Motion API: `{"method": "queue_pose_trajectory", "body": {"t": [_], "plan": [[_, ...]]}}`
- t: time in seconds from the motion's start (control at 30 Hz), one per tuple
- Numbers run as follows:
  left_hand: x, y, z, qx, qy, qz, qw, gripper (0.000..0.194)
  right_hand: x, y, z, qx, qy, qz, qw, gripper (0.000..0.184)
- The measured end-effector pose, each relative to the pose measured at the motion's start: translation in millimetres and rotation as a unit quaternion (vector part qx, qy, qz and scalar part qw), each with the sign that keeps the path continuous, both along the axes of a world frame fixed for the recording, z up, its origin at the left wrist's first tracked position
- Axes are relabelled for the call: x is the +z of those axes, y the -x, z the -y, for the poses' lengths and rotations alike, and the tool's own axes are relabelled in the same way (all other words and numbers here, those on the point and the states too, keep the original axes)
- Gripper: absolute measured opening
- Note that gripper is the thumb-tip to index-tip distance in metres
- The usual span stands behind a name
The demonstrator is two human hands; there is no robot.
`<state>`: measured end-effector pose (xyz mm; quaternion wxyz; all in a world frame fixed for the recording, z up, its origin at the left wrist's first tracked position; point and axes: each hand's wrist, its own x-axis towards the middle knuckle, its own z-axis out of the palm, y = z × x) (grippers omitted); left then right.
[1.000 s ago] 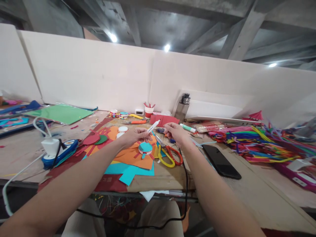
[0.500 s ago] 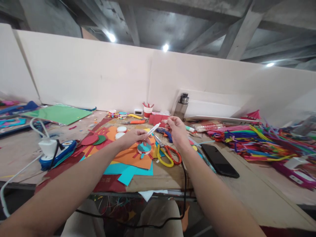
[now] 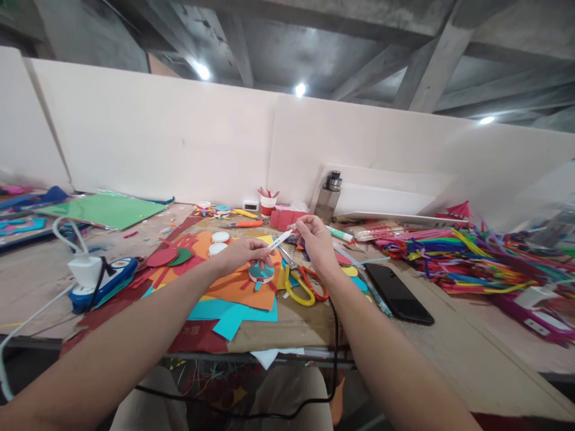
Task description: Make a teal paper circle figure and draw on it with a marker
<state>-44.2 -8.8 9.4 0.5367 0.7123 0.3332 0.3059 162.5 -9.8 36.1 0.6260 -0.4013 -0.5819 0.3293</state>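
My left hand (image 3: pixel 245 251) is closed round a white pen-shaped tube (image 3: pixel 279 239) that points up and to the right. My right hand (image 3: pixel 315 242) pinches at the tube's tip, fingers pressed together; whether they hold a cap is too small to tell. Both hands hover over orange paper (image 3: pixel 238 287) with a small round teal and white paper piece (image 3: pixel 261 273) on it. Yellow and red scissors (image 3: pixel 302 286) lie just right of that piece.
A black phone (image 3: pixel 398 293) lies right of my right forearm. Coloured pipe cleaners (image 3: pixel 471 260) pile up at the right. A white charger on a blue power strip (image 3: pixel 96 275) sits at the left, green paper (image 3: pixel 108 208) behind it. A bottle (image 3: pixel 329 197) stands by the white partition.
My right hand has come in from the right and closed on the tip of the tube. The left hand has kept hold of the tube almost in place.
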Motion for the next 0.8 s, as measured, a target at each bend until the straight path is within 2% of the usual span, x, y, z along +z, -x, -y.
{"method": "queue_pose_trajectory", "body": {"t": [0.27,0.4,0.63,0.8], "plan": [[0.8,0,-1,0.02,-0.012,-0.003,1.0,0.039,3.1,0,5,-0.019,0.0,0.028,0.999,0.022],[2.1,-1,0,0.029,-0.023,-0.007,0.999,0.036,-0.4,1,3,-0.007,-0.012,0.038,0.999,0.023],[0.5,-5,0,0.064,-0.062,-0.018,0.996,0.036,-8.3,5,0,-0.009,0.037,-0.012,0.999,0.03],[3.0,-8,5,0.101,-0.088,-0.048,0.99,0.035,-10.6,9,1,-0.012,0.031,-0.019,0.999,0.03]]}}
